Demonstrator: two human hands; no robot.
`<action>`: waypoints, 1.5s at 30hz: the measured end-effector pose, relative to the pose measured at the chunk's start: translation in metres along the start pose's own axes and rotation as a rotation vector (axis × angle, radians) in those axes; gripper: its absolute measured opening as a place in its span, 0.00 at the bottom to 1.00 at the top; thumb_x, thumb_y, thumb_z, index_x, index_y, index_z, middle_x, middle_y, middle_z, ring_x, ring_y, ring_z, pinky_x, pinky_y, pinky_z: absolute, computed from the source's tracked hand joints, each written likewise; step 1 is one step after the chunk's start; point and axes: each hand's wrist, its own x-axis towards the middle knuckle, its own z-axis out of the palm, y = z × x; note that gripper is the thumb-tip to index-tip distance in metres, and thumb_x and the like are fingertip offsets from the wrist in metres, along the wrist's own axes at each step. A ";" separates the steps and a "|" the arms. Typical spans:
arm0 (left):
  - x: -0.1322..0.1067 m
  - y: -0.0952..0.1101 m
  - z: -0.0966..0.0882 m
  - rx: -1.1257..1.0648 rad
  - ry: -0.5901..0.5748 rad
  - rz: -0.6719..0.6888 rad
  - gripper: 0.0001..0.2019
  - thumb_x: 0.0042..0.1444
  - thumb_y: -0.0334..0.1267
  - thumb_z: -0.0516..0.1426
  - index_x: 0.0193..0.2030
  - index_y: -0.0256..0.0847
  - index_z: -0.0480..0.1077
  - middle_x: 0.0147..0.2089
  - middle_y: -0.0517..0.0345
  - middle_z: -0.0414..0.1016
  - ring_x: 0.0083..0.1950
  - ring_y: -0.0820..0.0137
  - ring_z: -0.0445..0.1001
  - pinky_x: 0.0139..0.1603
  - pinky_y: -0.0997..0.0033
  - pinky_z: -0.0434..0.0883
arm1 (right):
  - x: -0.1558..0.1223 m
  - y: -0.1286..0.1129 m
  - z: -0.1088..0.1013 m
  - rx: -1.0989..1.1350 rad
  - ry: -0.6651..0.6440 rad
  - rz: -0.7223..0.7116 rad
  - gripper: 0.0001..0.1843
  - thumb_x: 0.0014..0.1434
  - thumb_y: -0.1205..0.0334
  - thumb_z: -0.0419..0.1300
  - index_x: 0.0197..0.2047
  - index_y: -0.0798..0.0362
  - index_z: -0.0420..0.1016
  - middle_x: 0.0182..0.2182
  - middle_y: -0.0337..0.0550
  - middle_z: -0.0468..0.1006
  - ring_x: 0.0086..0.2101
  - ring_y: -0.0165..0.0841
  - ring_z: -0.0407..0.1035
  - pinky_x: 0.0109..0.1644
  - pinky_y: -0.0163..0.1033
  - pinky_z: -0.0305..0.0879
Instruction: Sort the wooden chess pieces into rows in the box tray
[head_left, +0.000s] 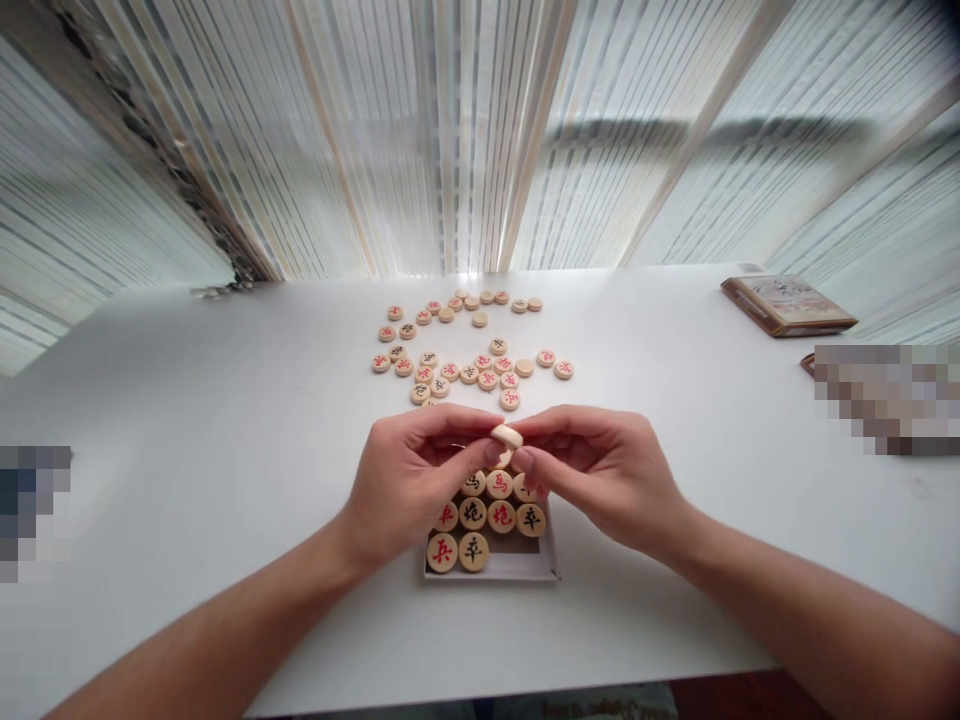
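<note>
Discs point(473, 552) in tray point(534, 568) read 兵, 卒, 炮, 馬. Above it: pale, round wooden piece point(508, 435), pinched by left hand point(409, 470) and right hand point(604, 465); its face possibly turned away.

A pale, glossy surface point(225, 420) fills most of the view, its far edge meeting a striped curtain point(480, 130). The curtain hangs in thin vertical lines of white, grey and tan, and light filters through it, brightest low at the centre, leaving a soft sheen on the surface. Dark, blurred bands cross its right half. At left, a dark strand point(169, 150) slants down. Reddish-brown floor point(742, 695) shows at the bottom right.
</note>
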 end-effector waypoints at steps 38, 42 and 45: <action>0.002 0.004 -0.001 -0.183 -0.026 -0.299 0.16 0.45 0.28 0.78 0.40 0.37 0.84 0.40 0.55 0.87 0.43 0.64 0.88 0.45 0.70 0.87 | -0.001 -0.003 -0.003 -0.741 -0.017 -0.489 0.07 0.65 0.68 0.69 0.47 0.52 0.84 0.38 0.47 0.86 0.31 0.32 0.79 0.37 0.37 0.79; 0.003 0.003 -0.002 -0.104 0.001 -0.249 0.11 0.53 0.34 0.75 0.42 0.37 0.84 0.41 0.54 0.86 0.41 0.65 0.87 0.43 0.70 0.86 | -0.002 -0.007 -0.005 -0.733 -0.061 -0.434 0.05 0.64 0.68 0.70 0.43 0.54 0.83 0.34 0.45 0.84 0.29 0.30 0.76 0.34 0.36 0.75; 0.007 0.003 -0.005 -0.043 0.049 -0.160 0.06 0.60 0.36 0.70 0.42 0.38 0.83 0.40 0.56 0.85 0.39 0.70 0.84 0.41 0.73 0.84 | -0.004 -0.012 -0.007 -0.703 -0.206 -0.354 0.05 0.61 0.68 0.70 0.42 0.53 0.82 0.33 0.42 0.83 0.29 0.30 0.73 0.35 0.36 0.72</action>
